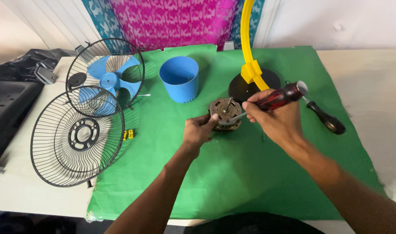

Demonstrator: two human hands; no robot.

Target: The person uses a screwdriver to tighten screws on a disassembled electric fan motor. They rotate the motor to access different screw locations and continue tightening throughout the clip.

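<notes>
Left hand (198,130) grips the fan motor (225,113) with curled fingers, shaft upright. Right hand (274,117) closes fingers around a red-handled screwdriver (276,99), its long axis running from 2 o'clock to 8 o'clock, tip at the motor. A blue cup (179,79) stands at 11 o'clock.

The small round fan motor (225,113) sits upright on the green mat, just right of centre, its bronze-coloured face and short shaft pointing up. The left hand (198,130) grips its side from about 8 o'clock. A screwdriver (274,99) with a red and black handle lies slanted in the right hand (274,119), handle toward 2 o'clock and metal tip on the motor's right edge.
</notes>
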